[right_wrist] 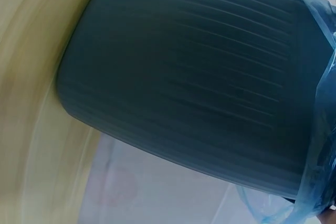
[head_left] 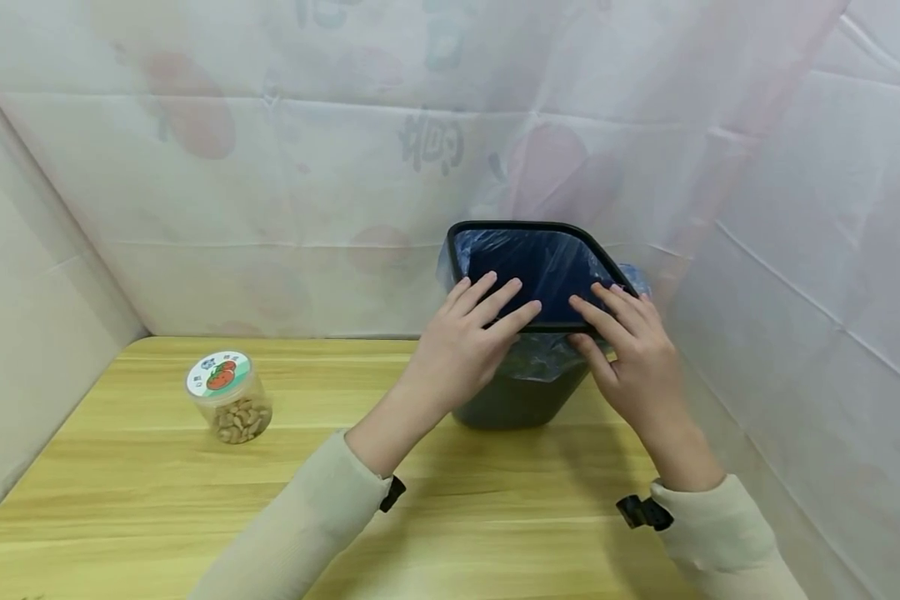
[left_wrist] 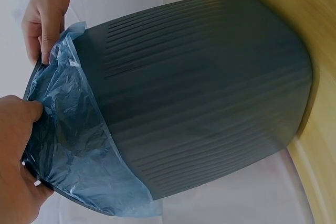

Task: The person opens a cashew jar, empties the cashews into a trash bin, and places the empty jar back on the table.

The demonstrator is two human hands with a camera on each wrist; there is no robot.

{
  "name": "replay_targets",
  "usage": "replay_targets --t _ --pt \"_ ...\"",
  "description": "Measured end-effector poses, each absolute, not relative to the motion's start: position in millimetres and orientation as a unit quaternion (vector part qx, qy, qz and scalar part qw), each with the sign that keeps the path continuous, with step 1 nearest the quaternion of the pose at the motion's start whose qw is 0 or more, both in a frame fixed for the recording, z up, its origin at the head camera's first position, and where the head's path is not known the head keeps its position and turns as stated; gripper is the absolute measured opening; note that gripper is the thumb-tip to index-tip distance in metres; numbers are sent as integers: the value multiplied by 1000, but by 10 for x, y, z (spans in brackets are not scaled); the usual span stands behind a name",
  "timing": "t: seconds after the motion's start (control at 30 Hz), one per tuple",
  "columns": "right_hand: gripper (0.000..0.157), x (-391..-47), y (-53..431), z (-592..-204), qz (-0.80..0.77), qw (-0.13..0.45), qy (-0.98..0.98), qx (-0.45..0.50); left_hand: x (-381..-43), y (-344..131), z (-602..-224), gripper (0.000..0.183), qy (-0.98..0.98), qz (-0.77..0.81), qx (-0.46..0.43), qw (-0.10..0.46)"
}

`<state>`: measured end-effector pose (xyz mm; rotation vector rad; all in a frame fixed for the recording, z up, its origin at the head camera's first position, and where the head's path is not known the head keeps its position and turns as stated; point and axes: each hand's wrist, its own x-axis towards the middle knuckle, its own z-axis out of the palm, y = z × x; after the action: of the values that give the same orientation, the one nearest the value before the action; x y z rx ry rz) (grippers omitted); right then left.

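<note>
A dark grey trash bin [head_left: 512,402] stands upright on the table, and its ribbed side [left_wrist: 199,82] fills much of both wrist views. Lining it is a thin translucent blue trash bag [left_wrist: 73,129], folded down outside over the black rim. In the head view my left hand [head_left: 461,342] holds the near rim at its left part, fingers over the edge and thumb on the bag outside. My right hand [head_left: 637,358] grips the rim's near right corner the same way. Most of the right hand lies outside the right wrist view.
A clear round jar [head_left: 242,408] of nuts with a tomato-printed lid stands on the wood-grain table [head_left: 157,500] to the left. Behind the bin hangs a pale printed curtain [head_left: 330,183]; another pale sheet [head_left: 817,333] closes off the right side.
</note>
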<state>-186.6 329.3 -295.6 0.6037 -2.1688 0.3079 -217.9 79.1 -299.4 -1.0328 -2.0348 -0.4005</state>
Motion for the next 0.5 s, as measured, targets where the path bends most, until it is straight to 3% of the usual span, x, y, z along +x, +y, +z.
replay_targets --t 0.5 --pt "51 -1904 3187 -2982 119 430 -858 252 -2145 667 -3005 38 -803 -163 -404 408"
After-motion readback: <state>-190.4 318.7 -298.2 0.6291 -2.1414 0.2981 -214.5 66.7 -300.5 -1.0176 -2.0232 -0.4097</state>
